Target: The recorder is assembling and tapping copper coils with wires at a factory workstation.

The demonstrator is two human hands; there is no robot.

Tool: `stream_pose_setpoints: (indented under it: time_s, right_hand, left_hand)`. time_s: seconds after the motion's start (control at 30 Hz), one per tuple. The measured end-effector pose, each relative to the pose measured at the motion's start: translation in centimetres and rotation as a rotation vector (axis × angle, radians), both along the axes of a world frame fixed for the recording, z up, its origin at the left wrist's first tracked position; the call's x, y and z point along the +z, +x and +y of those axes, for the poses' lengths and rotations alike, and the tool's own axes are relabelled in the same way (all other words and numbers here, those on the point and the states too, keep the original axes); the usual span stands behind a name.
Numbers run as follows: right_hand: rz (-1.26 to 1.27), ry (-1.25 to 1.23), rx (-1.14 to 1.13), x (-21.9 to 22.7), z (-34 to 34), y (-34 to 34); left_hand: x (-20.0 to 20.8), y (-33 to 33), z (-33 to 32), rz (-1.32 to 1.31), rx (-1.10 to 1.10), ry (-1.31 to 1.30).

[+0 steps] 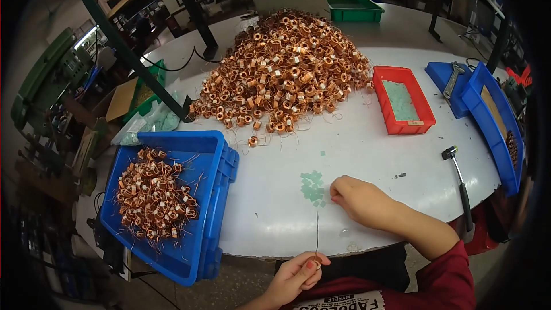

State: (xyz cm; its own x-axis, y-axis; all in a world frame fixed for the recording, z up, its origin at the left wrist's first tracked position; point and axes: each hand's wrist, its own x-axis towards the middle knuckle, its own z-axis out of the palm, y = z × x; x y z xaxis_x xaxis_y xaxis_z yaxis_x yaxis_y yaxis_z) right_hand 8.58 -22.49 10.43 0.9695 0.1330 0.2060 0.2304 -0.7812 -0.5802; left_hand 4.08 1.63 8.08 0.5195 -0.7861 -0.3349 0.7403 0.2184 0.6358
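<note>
My left hand (295, 275), low in the view at the table's front edge, pinches a small copper-wound ring coil (315, 260) between thumb and fingers. From this coil a thin wire lead stands up toward the table. Over the table, my right hand (363, 200) is closed with its fingertips pressed together, and anything in them is hidden. Just left of those fingertips lies a loose cluster of small pale green squares (313, 186). A large heap of similar copper coils (287, 74) stands at the back of the table.
A stacked blue tray (212, 195) at left holds more coils. At right are a red tray (422, 127) with pale green pieces, a hammer (461, 186), a wrench (453, 80) and a blue bin (499, 103). A green tray (353, 14) sits behind the heap.
</note>
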Motion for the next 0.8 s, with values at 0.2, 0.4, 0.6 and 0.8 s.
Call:
stream_pose_setpoints:
  time_s: [0.2, 0.4, 0.6, 0.8]
  right_hand:
    - [0.043, 0.248, -0.045, 3.8, -1.0, -4.5]
    - [0.081, 0.404, -0.087, 2.5, -1.1, -8.5]
    - [0.184, 0.600, -0.240, 1.4, 0.7, -10.4]
    - [0.124, 0.593, -0.227, 0.7, 1.8, -10.1]
  left_hand:
    - [1.4, 0.6, -1.6, 0.082, 0.072, -0.035]
    - [0.9, 0.6, -2.6, 0.055, -0.063, -0.070]
    - [0.6, 1.2, -3.6, 0.106, -0.084, -0.040]
    - [0.2, 1.4, -4.6, 0.009, -0.059, 0.015]
